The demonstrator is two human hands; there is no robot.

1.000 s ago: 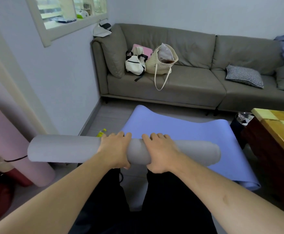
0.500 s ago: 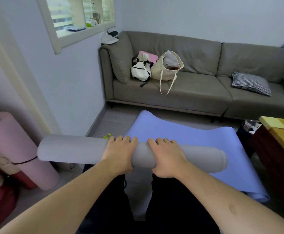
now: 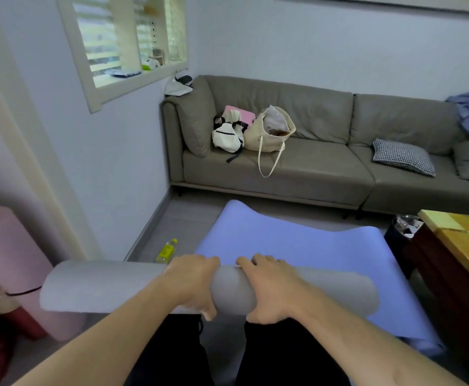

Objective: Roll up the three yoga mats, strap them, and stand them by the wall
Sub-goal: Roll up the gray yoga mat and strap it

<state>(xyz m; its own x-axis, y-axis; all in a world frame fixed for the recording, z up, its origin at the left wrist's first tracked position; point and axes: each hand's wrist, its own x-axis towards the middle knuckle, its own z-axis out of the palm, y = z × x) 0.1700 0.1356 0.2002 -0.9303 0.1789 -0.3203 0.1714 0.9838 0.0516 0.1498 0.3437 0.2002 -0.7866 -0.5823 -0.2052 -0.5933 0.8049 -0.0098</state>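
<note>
From the head camera I am seeing both hands pressing down on the grey mat (image 3: 97,286), which is lying rolled across the lap at the bottom of the view. The left hand (image 3: 193,284) is curling over the top of the roll, fingers wrapped round it, and the right hand (image 3: 271,288) is gripping just beside it, so both are clamping the middle while the two long ends are hanging free.

The risk, as I am judging it: the roll is showing no strap, so if either grip is easing, the outer layer is likely springing loose and the roll is fattening. The left end is already looking wider than the right, so the roll may be telescoping sideways.

Beyond it the blue mat (image 3: 297,246) is lying flat on the floor, not yet rolled, its near edge running under the grey one; dragging could be creasing it. The pink mat (image 3: 7,263) is leaning at the wall on the left, rolled, with a dark strap (image 3: 23,292) round it. A small yellow bottle (image 3: 167,249) is lying on the floor near the blue mat's corner, where it could be getting knocked.
</note>
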